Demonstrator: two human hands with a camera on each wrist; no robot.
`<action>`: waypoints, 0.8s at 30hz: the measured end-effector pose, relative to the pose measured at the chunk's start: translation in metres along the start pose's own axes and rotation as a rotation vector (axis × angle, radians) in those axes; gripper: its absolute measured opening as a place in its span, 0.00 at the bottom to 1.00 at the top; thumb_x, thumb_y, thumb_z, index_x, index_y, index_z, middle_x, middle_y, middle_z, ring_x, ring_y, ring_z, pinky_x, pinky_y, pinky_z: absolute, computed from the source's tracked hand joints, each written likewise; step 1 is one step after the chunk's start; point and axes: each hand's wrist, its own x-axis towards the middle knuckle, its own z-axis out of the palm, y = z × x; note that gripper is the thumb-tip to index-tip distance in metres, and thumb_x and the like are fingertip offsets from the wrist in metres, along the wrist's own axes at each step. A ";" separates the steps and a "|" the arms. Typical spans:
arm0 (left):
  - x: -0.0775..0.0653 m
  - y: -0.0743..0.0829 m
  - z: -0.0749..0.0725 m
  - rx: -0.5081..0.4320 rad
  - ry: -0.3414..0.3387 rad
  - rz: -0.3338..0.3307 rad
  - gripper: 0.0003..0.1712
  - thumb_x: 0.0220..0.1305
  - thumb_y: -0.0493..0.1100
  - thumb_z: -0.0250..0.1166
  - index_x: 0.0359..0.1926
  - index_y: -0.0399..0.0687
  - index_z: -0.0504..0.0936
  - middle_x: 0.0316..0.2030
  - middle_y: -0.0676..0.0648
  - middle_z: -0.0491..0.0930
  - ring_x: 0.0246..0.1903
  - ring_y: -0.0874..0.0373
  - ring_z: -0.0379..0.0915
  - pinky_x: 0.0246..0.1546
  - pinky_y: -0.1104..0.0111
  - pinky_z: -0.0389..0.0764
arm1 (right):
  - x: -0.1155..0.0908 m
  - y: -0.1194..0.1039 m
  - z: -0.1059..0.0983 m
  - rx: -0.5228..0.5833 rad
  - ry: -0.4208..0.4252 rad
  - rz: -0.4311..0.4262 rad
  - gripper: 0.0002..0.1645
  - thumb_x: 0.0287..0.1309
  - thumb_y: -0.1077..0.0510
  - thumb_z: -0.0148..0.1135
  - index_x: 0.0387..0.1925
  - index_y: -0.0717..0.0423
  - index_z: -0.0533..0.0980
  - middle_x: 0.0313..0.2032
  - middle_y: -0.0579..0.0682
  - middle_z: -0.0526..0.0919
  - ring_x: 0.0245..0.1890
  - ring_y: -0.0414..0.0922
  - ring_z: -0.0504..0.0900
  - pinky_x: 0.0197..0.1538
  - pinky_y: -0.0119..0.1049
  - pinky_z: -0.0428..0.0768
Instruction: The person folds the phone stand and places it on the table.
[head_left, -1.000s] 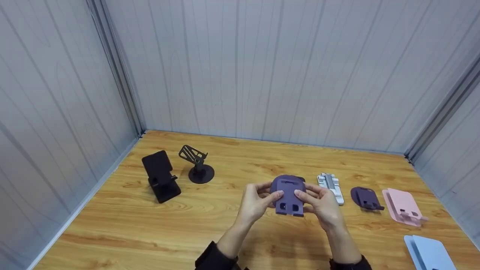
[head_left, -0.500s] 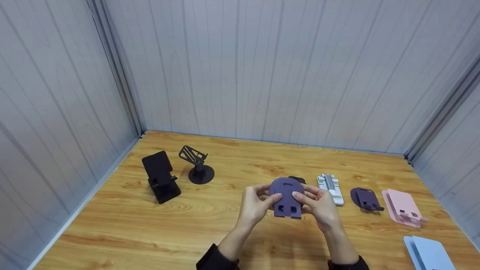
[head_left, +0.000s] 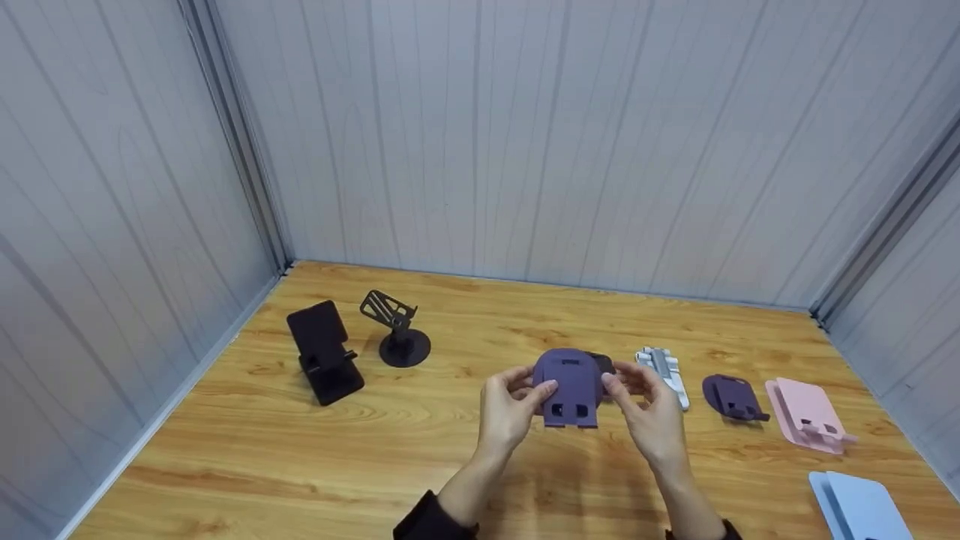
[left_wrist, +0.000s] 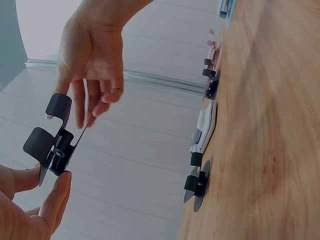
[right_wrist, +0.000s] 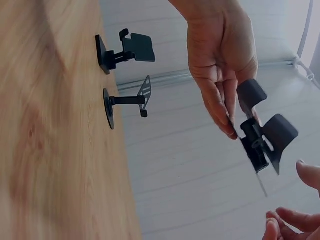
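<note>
At the near edge, dark sleeves [head_left: 435, 517] lead up to two hands. Left hand [head_left: 504, 412] has the purple stand [head_left: 570, 390] pinched at its left side, thumb in front, fingers behind. Right hand [head_left: 656, 420] beside the stand's right edge, thumb and fingers apart; right wrist view shows a gap, nothing gripped. Stand is up in the air over the wood-look table [head_left: 337, 465], two square cutouts near its lower edge, hooked lips below. On the table, near right: light-blue stand [head_left: 870, 506], then pink stand [head_left: 810, 409], dark purple stand [head_left: 735, 397], white stand [head_left: 666, 369] partly behind right hand, blackish stand [head_left: 604, 364] mostly hidden. Left side, well apart: black upright stand [head_left: 322, 341], then slotted black stand [head_left: 401, 349] on round base. Far back: pale panelled wall [head_left: 480, 150].
</note>
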 end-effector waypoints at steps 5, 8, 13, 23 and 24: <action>-0.001 -0.005 0.001 -0.001 0.006 0.001 0.18 0.65 0.27 0.75 0.53 0.18 0.85 0.36 0.35 0.90 0.33 0.59 0.86 0.34 0.68 0.92 | -0.003 0.001 0.004 0.071 -0.075 0.052 0.20 0.76 0.67 0.63 0.60 0.79 0.77 0.35 0.52 0.89 0.28 0.35 0.83 0.33 0.27 0.85; -0.002 -0.008 0.002 0.003 0.000 -0.001 0.18 0.65 0.27 0.75 0.53 0.19 0.85 0.36 0.35 0.90 0.32 0.57 0.86 0.33 0.65 0.93 | -0.003 0.003 0.008 0.112 -0.128 0.092 0.21 0.74 0.70 0.63 0.62 0.82 0.75 0.33 0.53 0.90 0.26 0.36 0.84 0.31 0.27 0.86; -0.002 -0.012 0.003 0.024 -0.007 0.001 0.18 0.66 0.27 0.74 0.53 0.18 0.84 0.37 0.35 0.90 0.34 0.55 0.88 0.34 0.63 0.93 | -0.002 0.008 0.011 0.165 -0.214 0.130 0.25 0.72 0.74 0.62 0.64 0.86 0.69 0.29 0.48 0.89 0.27 0.34 0.85 0.34 0.27 0.89; -0.002 -0.021 0.003 0.043 -0.099 -0.018 0.21 0.68 0.30 0.73 0.54 0.14 0.81 0.37 0.31 0.89 0.36 0.44 0.91 0.35 0.64 0.94 | -0.001 0.019 0.008 0.194 -0.180 0.194 0.23 0.71 0.77 0.61 0.64 0.85 0.71 0.27 0.44 0.86 0.27 0.33 0.85 0.34 0.25 0.87; -0.002 -0.022 0.003 0.050 -0.112 -0.020 0.21 0.69 0.31 0.73 0.54 0.13 0.81 0.37 0.31 0.89 0.36 0.43 0.91 0.35 0.64 0.94 | 0.000 0.021 0.006 0.195 -0.178 0.199 0.23 0.71 0.77 0.60 0.64 0.85 0.70 0.27 0.44 0.86 0.28 0.33 0.85 0.34 0.25 0.87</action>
